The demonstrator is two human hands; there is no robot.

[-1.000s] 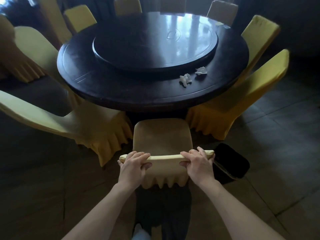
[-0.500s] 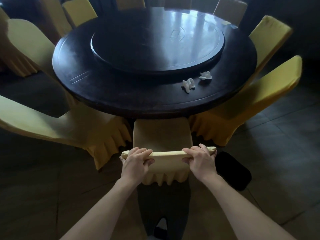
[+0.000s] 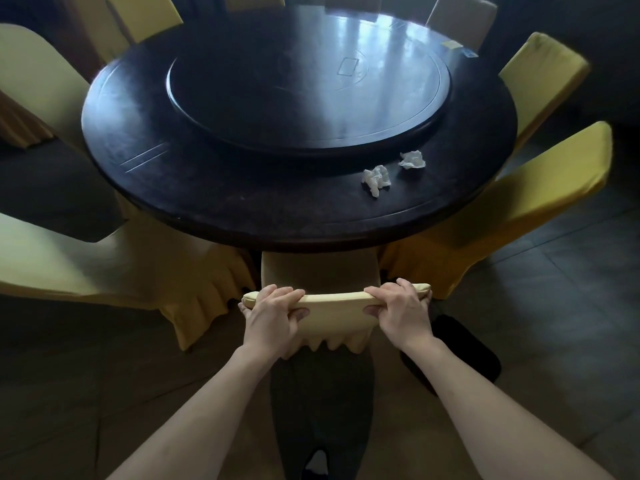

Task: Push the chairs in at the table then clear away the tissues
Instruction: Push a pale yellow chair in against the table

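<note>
A yellow-covered chair (image 3: 334,301) stands right in front of me, its seat mostly under the dark round table (image 3: 214,202). My left hand (image 3: 273,315) grips the left end of its backrest top, fingers over the front and thumb behind. The right end is gripped the same way by my right hand (image 3: 401,311). Two crumpled white tissues lie on the table's near right part: one tissue (image 3: 375,180) closer to me, the other tissue (image 3: 412,160) just beyond it by the turntable's edge.
A raised dark turntable (image 3: 308,84) fills the table's middle. Yellow-covered chairs ring the table: one at the near left (image 3: 104,265), one at the near right (image 3: 519,199), more behind. A black bin (image 3: 460,355) sits on the tiled floor by my right wrist.
The chair has slid forward under the table with both hands gripping its backrest. I have stepped closer, so the table looms larger.
</note>
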